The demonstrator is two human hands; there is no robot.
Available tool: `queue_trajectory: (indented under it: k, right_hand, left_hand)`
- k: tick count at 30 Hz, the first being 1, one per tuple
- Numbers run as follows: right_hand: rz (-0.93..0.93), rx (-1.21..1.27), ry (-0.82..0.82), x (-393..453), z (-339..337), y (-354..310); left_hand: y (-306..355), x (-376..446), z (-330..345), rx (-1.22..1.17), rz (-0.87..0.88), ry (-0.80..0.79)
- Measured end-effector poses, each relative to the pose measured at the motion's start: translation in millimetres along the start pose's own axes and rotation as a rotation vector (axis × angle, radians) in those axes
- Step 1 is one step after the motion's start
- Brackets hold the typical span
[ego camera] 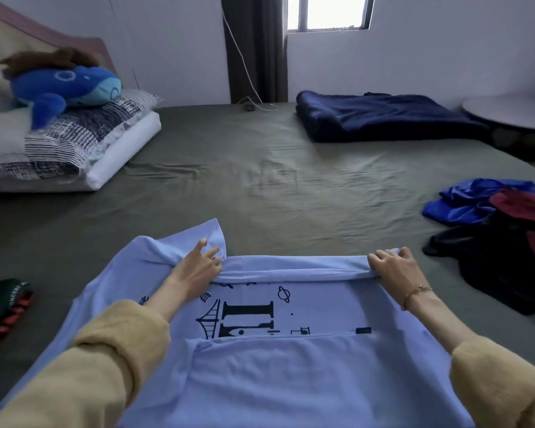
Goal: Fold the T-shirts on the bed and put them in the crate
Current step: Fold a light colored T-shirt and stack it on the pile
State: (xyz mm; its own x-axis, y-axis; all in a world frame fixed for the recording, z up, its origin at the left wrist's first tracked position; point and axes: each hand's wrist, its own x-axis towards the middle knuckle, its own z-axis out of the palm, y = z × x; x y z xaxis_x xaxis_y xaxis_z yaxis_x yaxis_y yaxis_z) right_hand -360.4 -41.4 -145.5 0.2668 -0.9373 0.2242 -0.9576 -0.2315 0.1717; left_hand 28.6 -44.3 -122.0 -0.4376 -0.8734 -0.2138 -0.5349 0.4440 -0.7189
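- On the olive-green bed sheet point(260, 168), a light blue T-shirt point(291, 381) with a black graphic print lies spread directly before the person, its far edge rolled back toward them.
- The left hand point(198, 267) pinches the rolled fold at its left end, beside a sleeve that juts away; the fingers are curled into the cloth.
- The right hand point(396, 267), a thin bracelet at the wrist, grasps the fold's right end with fingers clenched over the fabric.
- Both forearms wear fuzzy yellow sleeves point(112, 350).
- At right, a heap of unfolded clothes point(491, 230) in blue, red and black lies on the sheet, apart from the shirt.
- At the left edge sits a folded dark green garment point(0, 301).
- Farther off: a blue plush whale point(62, 88) on patterned pillows point(74, 137), and a folded navy blanket point(380, 118) near the wall.
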Motion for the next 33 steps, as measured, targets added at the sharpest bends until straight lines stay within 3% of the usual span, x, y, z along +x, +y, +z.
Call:
queue_trajectory:
  k: [12,24,27,30,33]
  right_hand:
    - [0.203,0.093,-0.144,-76.2,-16.4,-3.5]
    - [0.271,-0.019,-0.178,-102.9,-23.8,-21.2]
    - [0.195,0.031,-0.085,-100.6,-19.5,-29.6]
    - [0.157,0.012,-0.180,-98.6,-19.5,-35.1]
    - [0.190,0.021,-0.210,-100.5,-17.6,-31.3]
  left_hand:
    - [32.7,-77.8,-10.0,-0.036,-0.050,0.045]
    - [52.9,-92.8,-46.6,-0.191,-0.160,-0.083]
    - [71.0,-84.5,-51.7,-0.399,-0.201,-0.012]
    - [85.1,-77.5,-50.0,-0.654,-0.136,-0.021]
    - [82.4,-77.8,-43.9,-0.703,-0.101,-0.047]
